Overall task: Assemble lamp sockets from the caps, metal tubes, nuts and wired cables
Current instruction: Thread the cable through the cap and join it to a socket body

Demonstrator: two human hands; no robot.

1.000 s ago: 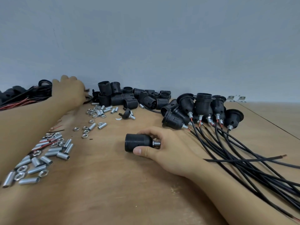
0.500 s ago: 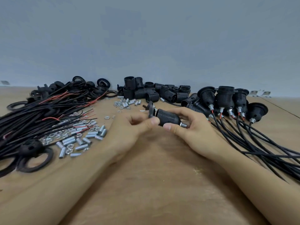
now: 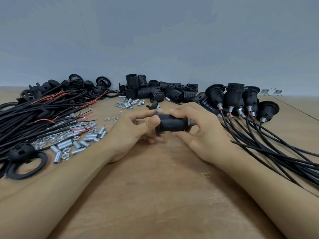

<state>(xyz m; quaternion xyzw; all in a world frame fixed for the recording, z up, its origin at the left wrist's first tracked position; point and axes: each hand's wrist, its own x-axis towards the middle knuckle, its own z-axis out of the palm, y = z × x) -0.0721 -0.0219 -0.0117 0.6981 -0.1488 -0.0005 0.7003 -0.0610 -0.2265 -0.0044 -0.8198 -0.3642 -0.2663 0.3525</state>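
Black threaded socket (image 3: 173, 124) lies horizontal, apparently ring-fitted.

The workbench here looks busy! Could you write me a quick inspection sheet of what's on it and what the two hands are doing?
Surface: wooden table, with some scuffs.
Job's things: black threaded socket held above the table, metal tube end at its right; finished sockets at the right rear; loose socket shells at centre rear; metal tubes and nuts at left.
Clutter: black rings and caps at left.
Grippers: left hand pinches the socket's flanged end; right hand grips its body.
Cables: loose wired cables piled at left; the finished sockets' cables trail right.
Surroundings: plain grey wall; small metal brackets at far right.
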